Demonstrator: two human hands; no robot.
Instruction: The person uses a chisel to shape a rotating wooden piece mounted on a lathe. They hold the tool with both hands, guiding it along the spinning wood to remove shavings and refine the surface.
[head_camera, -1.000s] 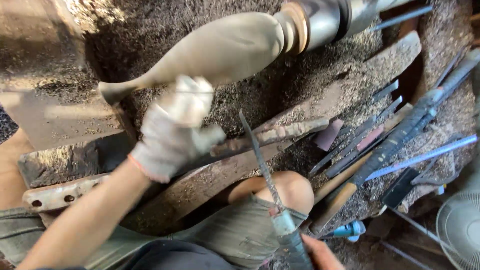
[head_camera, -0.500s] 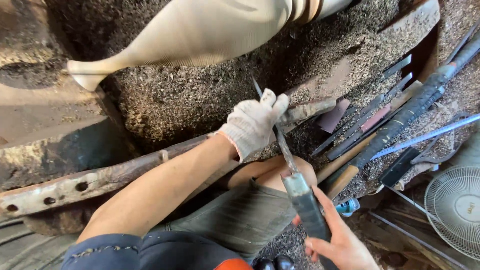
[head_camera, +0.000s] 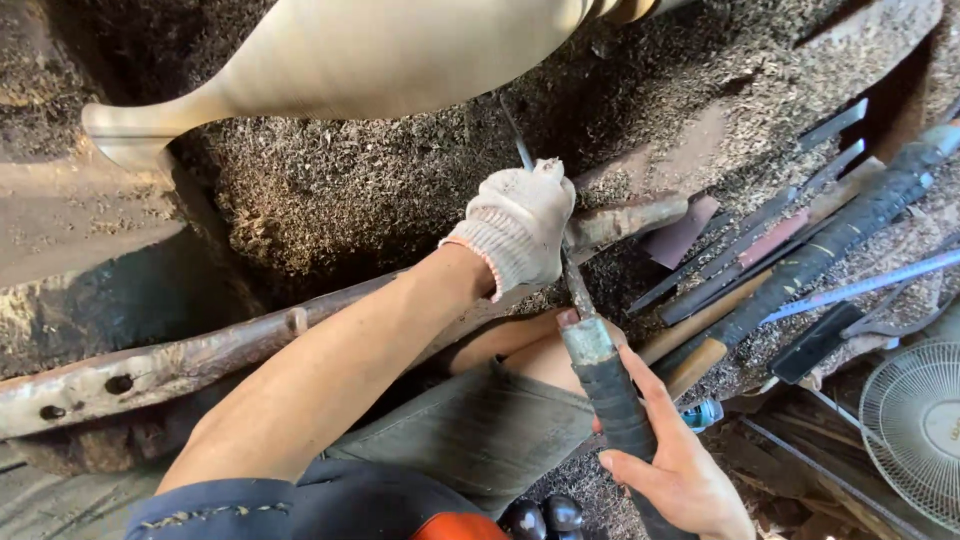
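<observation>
Left hand (head_camera: 515, 225), gloved, closed around chisel (head_camera: 570, 285) blade against rusty rail (head_camera: 200, 355). Right hand (head_camera: 675, 465), bare, gripping chisel's taped handle. Chisel's long axis runs from right hand up to pale turned wood piece (head_camera: 380, 50), just beyond left hand. Spare tools (head_camera: 800, 250) lie right.

The turned wooden piece (head_camera: 380, 50) at the top is a pale cream-beige, and the shavings (head_camera: 330, 190) heaped under it are a speckled grey-brown. The left hand (head_camera: 518, 225) wears a knitted off-white glove with a thin reddish edge at the cuff, while the bare right hand (head_camera: 680, 465) grips a chisel (head_camera: 590, 330) with a dull grey blade, a silvery ferrule and a handle wrapped in black tape. The rusty brown metal bar (head_camera: 150, 365) shows dark holes, the fan (head_camera: 915, 430) at the right is white, and a thin rod (head_camera: 870, 285) among the dark tools is blue.
</observation>
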